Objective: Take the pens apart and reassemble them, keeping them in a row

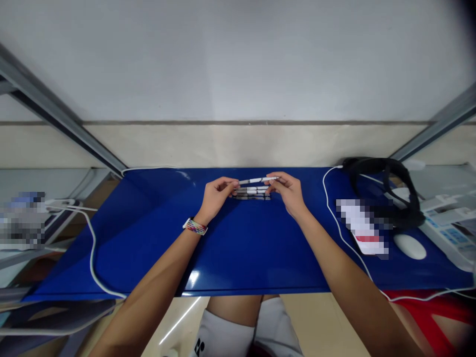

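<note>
A white pen with dark parts (256,180) is held nearly level between my two hands, its right end slightly higher. My left hand (220,194), with a multicoloured band on its wrist, pinches the pen's left end. At the other end, the fingers of my right hand (288,191) close around the tip. Just below lie several similar pens (253,193), side by side on the blue tabletop (245,248). Fingertips of both hands are close to the ends of these pens; whether they touch them I cannot tell.
On the right are a black headset (386,188), a blurred-out flat item (362,228), a white mouse (409,246) and a white box (446,233). White cables (344,238) run along both sides. A pale wall (238,146) stands behind the table, with grey metal posts (92,144) at its sides.
</note>
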A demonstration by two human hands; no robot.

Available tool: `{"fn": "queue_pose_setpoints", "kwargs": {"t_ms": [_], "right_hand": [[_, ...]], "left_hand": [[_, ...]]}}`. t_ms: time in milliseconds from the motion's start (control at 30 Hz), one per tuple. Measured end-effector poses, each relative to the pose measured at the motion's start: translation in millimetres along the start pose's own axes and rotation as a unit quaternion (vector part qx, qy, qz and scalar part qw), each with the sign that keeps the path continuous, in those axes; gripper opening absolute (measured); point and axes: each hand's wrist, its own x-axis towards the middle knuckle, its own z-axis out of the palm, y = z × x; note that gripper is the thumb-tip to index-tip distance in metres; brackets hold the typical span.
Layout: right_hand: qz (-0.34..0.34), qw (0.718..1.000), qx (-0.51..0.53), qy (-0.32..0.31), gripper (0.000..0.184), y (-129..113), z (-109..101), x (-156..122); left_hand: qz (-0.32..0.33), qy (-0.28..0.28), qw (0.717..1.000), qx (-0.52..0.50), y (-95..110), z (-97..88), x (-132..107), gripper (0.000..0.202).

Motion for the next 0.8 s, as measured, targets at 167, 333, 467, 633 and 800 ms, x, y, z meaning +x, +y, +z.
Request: {"fn": "queue_pose_setpoints", "kwargs": {"t_ms": [167,333,467,633,800], "right_hand": [[0.010,0.999,0.012,-0.045,0.028,-4.5,-0.1,-0.9],[0.014,0.998,0.015,-0.065,0.029,-5.3,3.1,-2.7],[0.029,0.997,0.025,-0.064,0.027,-4.5,4.1,-4.7],[0.084,0.993,0.067,-0.042,0.030,-4.4,4.6,-6.3],[0.090,0.991,0.084,-0.043,0.030,-6.0,5.8,-6.5]], "left_hand": [[0.014,0.010,0.999,0.040,1.0,-2.7,0.7,0.045],[0.022,0.016,0.993,0.113,-0.6,-7.9,-1.2,0.064],[0.030,0.023,0.993,0.116,-1.3,-7.1,-2.5,0.057],[0.039,0.000,0.999,-0.012,-1.0,-2.0,-1.1,0.040],[0.020,-0.027,0.999,-0.032,-3.7,-3.7,0.8,0.036]]}}
